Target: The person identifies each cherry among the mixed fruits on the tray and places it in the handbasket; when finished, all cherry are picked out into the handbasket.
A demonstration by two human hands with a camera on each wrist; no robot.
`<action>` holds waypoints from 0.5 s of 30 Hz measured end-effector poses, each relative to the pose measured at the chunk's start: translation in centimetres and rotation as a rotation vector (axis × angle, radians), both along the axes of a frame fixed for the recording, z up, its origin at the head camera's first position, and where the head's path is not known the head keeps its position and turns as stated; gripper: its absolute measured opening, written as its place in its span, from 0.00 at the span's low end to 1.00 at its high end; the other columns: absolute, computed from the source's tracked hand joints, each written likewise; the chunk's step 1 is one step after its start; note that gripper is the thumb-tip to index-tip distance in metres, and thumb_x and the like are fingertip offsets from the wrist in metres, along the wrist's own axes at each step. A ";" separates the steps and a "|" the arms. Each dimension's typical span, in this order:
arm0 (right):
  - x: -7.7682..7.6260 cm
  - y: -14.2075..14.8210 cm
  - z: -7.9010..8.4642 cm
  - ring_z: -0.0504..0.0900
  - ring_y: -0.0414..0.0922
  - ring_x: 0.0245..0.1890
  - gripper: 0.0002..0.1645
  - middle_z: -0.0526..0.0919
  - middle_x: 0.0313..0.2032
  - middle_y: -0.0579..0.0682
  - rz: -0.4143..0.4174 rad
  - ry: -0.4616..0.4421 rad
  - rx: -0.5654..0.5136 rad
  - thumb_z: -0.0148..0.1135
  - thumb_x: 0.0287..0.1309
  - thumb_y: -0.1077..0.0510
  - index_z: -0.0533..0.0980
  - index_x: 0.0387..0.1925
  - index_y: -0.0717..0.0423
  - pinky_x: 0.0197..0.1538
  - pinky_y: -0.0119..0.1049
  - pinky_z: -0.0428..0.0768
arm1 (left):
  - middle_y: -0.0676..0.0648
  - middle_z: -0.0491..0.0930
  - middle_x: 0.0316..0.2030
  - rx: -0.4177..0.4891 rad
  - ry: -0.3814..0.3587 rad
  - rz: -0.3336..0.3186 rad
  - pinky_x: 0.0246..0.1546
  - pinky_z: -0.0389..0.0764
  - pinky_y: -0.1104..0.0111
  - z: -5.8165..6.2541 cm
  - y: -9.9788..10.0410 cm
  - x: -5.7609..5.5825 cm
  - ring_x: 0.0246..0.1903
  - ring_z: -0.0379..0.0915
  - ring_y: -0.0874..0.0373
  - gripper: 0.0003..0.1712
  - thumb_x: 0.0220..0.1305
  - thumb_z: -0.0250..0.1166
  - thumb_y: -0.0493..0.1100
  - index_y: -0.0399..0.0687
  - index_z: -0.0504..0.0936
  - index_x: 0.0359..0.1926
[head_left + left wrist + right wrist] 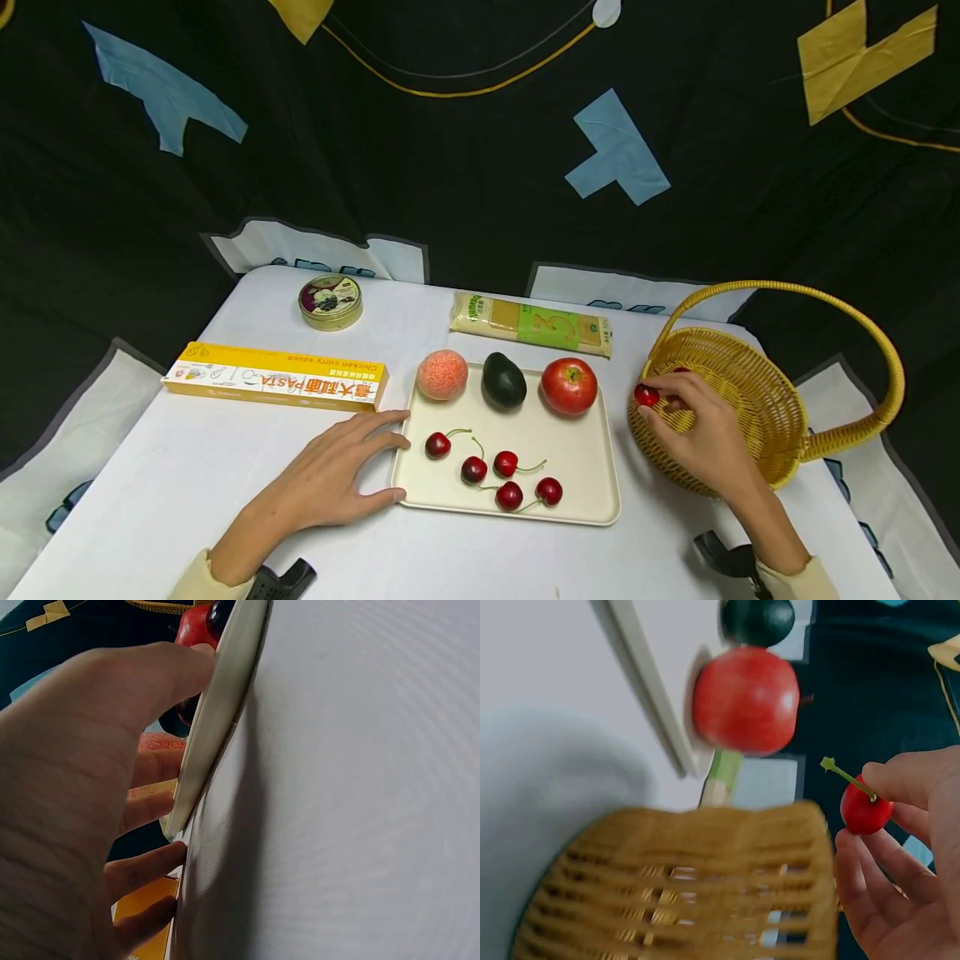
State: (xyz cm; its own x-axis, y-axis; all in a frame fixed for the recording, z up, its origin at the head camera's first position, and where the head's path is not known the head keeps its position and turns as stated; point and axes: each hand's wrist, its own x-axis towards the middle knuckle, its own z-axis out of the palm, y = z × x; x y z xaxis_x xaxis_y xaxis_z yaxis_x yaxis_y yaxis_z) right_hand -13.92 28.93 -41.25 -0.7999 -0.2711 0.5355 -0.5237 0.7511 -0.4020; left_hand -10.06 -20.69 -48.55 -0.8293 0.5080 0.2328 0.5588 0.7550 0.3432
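Observation:
My right hand (pixel 697 425) pinches a red cherry (pixel 865 810) with a green stem, over the left rim of a yellow woven basket (pixel 772 392). A bit of another red fruit (pixel 681 370) shows inside the basket, mostly hidden by the hand. At the left edge of a cream tray (pixel 581 467), my left hand (pixel 337 471) rests with fingers spread, its thumb touching the rim. Several cherries (pixel 509 496) with stems lie on the tray's near part. Along its far side sit a pinkish round fruit (pixel 442 375), a dark avocado (pixel 503 382) and a red apple (pixel 569 387).
A yellow and white pasta box (pixel 275 377) lies left of the tray. Behind it stands a round tin (pixel 330 302). A pack of noodles (pixel 532 323) lies beyond the tray. The basket's tall handle (pixel 892 358) arches up on the right. Dark cloth hangs behind the table.

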 end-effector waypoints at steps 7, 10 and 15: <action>-0.4 2.0 -0.4 0.85 0.51 0.38 0.27 0.85 0.45 0.54 -0.111 -0.021 0.025 0.81 0.50 0.72 0.84 0.53 0.60 0.45 0.10 0.74 | 0.53 0.72 0.76 -0.009 -0.005 0.004 0.69 0.76 0.47 0.0 0.0 0.0 0.74 0.70 0.49 0.30 0.57 0.78 0.67 0.65 0.85 0.57; -0.5 2.6 -0.6 0.85 0.53 0.39 0.27 0.85 0.45 0.55 -0.131 -0.029 0.026 0.79 0.51 0.72 0.84 0.54 0.61 0.46 0.09 0.73 | 0.54 0.71 0.76 -0.012 -0.007 0.005 0.69 0.76 0.47 -0.1 0.0 0.0 0.74 0.70 0.49 0.30 0.58 0.78 0.67 0.66 0.85 0.58; -0.8 3.4 -1.0 0.86 0.57 0.40 0.26 0.85 0.45 0.56 -0.134 -0.043 0.017 0.79 0.52 0.73 0.84 0.54 0.62 0.46 0.07 0.72 | 0.54 0.71 0.76 -0.009 -0.005 0.004 0.69 0.76 0.47 -0.1 0.0 0.0 0.73 0.70 0.49 0.30 0.57 0.78 0.68 0.65 0.86 0.58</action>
State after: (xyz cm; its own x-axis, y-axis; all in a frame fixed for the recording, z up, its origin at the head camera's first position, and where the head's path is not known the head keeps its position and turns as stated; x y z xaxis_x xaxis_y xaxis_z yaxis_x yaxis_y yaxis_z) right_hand -14.68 32.37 -42.20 -0.8518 -0.1688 0.4959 -0.4004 0.8203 -0.4085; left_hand -10.05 -20.72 -48.62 -0.8325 0.5067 0.2241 0.5540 0.7603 0.3392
